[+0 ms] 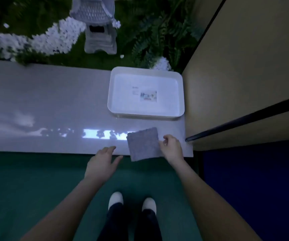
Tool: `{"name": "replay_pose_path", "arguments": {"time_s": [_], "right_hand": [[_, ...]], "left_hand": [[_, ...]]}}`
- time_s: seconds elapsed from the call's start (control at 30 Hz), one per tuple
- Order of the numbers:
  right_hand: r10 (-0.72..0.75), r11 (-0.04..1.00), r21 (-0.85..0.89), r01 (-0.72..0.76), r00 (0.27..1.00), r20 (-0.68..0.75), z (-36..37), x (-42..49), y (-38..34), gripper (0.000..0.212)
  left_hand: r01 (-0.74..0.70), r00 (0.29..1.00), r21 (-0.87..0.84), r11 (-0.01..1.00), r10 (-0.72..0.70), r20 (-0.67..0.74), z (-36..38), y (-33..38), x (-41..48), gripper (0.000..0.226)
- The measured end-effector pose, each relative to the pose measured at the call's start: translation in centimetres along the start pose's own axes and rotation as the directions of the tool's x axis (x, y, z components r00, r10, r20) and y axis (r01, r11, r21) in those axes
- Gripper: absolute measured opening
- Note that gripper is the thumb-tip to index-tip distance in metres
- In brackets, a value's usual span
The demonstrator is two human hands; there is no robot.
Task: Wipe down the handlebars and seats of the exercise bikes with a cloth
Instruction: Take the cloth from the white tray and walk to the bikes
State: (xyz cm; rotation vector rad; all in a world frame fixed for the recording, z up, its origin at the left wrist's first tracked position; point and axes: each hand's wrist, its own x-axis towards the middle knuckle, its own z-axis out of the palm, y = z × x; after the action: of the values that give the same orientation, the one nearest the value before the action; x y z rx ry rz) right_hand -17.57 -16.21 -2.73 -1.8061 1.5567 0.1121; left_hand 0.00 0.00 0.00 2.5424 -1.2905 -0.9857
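A square grey cloth (143,144) lies folded at the front edge of a pale ledge (53,105), its near corner hanging over the edge. My right hand (172,147) pinches the cloth's right side between thumb and fingers. My left hand (103,162) hovers with fingers spread just left of the cloth, at the ledge's front edge, holding nothing. No exercise bike, handlebar or seat is in view.
A white rectangular tray (111,94) with a label inside sits on the ledge behind the cloth. Beyond it are a stone lantern (98,26), white pebbles and ferns. A beige wall panel (244,75) closes the right side. Green floor and my white shoes are below.
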Motion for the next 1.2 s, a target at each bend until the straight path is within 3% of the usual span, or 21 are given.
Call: {"name": "replay_pose_path", "arguments": {"time_s": [0.37, 0.53, 0.6, 0.83, 1.07, 1.2], "right_hand": [[0.170, 0.982, 0.088, -0.165, 0.984, -0.060, 5.0, 5.1, 0.7, 0.040], [0.233, 0.967, 0.100, -0.236, 0.972, 0.037, 6.4, 5.1, -0.5, 0.032], [0.194, 0.971, 0.133, -0.198, 0.980, 0.040, 6.5, 4.5, -1.0, 0.022], [-0.128, 0.960, 0.230, 0.157, 0.983, -0.134, 2.8, -0.5, -4.4, 0.011], [-0.172, 0.826, 0.525, 0.208, 0.978, -0.117, -4.8, -8.1, -10.6, 0.016], [-0.260, 0.618, 0.768, 0.168, 0.966, -0.002, -9.3, -14.6, -13.6, 0.007]], "left_hand": [[0.023, 0.995, -0.052, 0.998, -0.028, -0.094, 4.9, -2.5, 2.9, 0.046], [0.042, 0.995, -0.078, 0.996, -0.049, -0.090, 5.3, -2.8, 2.6, 0.044], [0.049, 0.995, -0.092, 0.995, -0.057, -0.084, 5.2, -2.8, 2.4, 0.043], [0.066, 0.992, -0.282, 0.957, -0.094, -0.087, 2.0, -1.6, 0.7, 0.040], [0.108, 0.982, -0.636, 0.764, -0.182, -0.053, -5.3, 2.4, -1.4, 0.034], [0.132, 0.990, -0.854, 0.504, -0.107, 0.090, -9.5, 5.2, -4.4, 0.040]]}}
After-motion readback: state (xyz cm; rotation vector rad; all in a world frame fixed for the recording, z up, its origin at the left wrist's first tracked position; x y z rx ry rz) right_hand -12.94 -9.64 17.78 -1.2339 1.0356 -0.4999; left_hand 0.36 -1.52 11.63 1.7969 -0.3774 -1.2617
